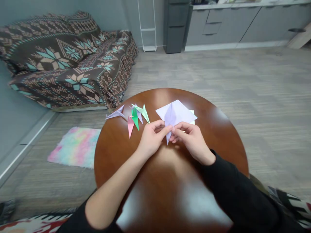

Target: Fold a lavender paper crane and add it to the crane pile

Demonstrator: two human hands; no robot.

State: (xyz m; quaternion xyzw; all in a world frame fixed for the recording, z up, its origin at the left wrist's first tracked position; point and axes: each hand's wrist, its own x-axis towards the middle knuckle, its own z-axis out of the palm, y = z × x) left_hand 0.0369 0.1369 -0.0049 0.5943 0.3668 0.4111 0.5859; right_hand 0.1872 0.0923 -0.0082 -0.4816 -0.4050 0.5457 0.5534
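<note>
Both hands pinch a folded piece of purple origami paper point(170, 114) above the round wooden table. Its broad pointed flap stands upward, and a narrow point hangs down between the hands. My left hand point(155, 132) grips its left side with thumb and fingers closed. On the other side my right hand point(188, 137) has thumb and index finger closed on the lower right part, where the fingertips of the two hands nearly meet. Just behind lies a flat light purple paper sheet point(183, 111), with a pale green edge of paper point(192, 116) showing beneath it.
Folded paper cranes lie at the table's left: purple point(118, 113), green point(134, 118), pink point(130, 124) and pale green point(145, 113). The brown table point(218, 136) has a curved edge. Beyond are a patterned sofa point(73, 71), a fluffy rug point(75, 145) and grey cabinets point(225, 26).
</note>
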